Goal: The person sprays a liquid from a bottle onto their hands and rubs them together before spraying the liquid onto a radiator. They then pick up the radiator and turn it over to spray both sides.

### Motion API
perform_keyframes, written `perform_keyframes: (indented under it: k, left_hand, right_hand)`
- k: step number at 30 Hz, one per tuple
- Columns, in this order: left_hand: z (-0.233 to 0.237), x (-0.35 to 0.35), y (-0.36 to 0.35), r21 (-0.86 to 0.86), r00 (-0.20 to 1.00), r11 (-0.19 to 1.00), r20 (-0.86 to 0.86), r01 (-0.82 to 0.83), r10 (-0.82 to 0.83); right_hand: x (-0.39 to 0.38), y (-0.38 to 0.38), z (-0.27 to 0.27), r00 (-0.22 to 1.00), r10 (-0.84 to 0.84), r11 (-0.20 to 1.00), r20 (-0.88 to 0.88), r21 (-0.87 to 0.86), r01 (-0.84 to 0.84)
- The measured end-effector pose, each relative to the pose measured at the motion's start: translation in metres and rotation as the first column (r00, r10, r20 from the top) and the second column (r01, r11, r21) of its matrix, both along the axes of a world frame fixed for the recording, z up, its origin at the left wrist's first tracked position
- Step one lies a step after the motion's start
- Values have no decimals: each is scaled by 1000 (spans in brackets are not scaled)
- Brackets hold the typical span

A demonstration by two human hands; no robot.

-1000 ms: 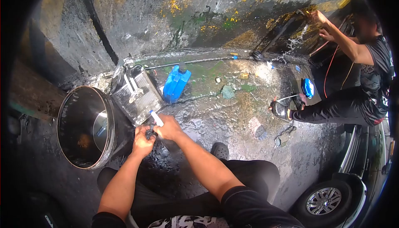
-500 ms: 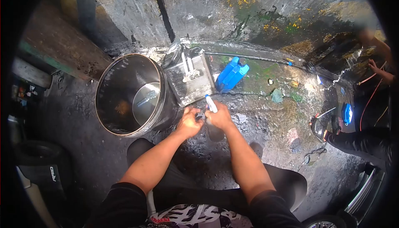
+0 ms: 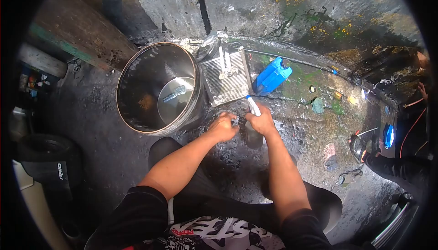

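My right hand grips a spray bottle with a white nozzle that points up and away from me. Close beside it, my left hand is closed around a small dark part; what the part is I cannot tell. Both hands hover over the wet ground just in front of a finned metal coil that leans against a large steel drum.
A blue jug lies right of the coil, with a hose along the stained wall. Another person's foot and leg are at the right. A black and white object lies at the left.
The view has swung left and down, so the drum and coil sit more central. My hands keep the same hold on the bottle and the small part. The other person has slipped mostly out of view.
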State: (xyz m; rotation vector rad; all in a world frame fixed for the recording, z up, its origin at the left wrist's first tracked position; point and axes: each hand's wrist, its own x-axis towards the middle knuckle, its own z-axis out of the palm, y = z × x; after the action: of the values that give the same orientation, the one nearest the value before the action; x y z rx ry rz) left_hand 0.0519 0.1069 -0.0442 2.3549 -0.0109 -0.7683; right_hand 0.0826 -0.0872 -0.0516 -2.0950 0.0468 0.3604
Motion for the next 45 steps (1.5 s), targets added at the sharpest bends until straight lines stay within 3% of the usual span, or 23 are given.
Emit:
perform_keyframes:
  k: [4,5,9,13,15,18,24,28,33,36,45]
  left_hand:
    - [-2,-6,1,85,955,957,-140,276,-263]
    - [1,-7,0,76,949,954,-147,291,-278]
    - [0,-11,0,70,943,946,-124,317,-307]
    - [-7,-10,2,67,920,920,-106,386,-378]
    - [-7,-12,3,56,920,921,-109,385,-378]
    - [-4,-14,6,56,917,919,-113,391,-383]
    - [-2,-12,6,54,910,914,-136,401,-392]
    - [1,-12,5,61,898,903,-160,424,-411]
    - [5,-10,3,75,885,894,-199,443,-421]
    - [5,-10,4,66,886,897,-200,437,-418]
    - [0,-9,0,48,871,884,-203,465,-447]
  right_hand:
    - [-16,0,-24,994,88,993,-68,78,-83]
    - [-19,-1,-34,993,96,989,-75,116,-87]
    - [-22,5,-13,989,26,999,-149,-39,-32]
    - [-20,6,-21,988,114,993,-102,47,-110]
    - [-21,8,-24,989,133,985,-65,122,-125]
    - [-19,9,-20,982,119,992,-144,-10,-122]
    - [-22,14,-27,992,127,991,15,37,-127]
    - [-21,9,-21,988,80,995,-130,-46,-87]
    - [-18,-3,-26,990,64,993,-127,-91,-76]
    - [-20,-8,-17,972,-25,970,-234,-242,-33]
    - [-26,-18,-29,983,-97,977,-154,-206,64]
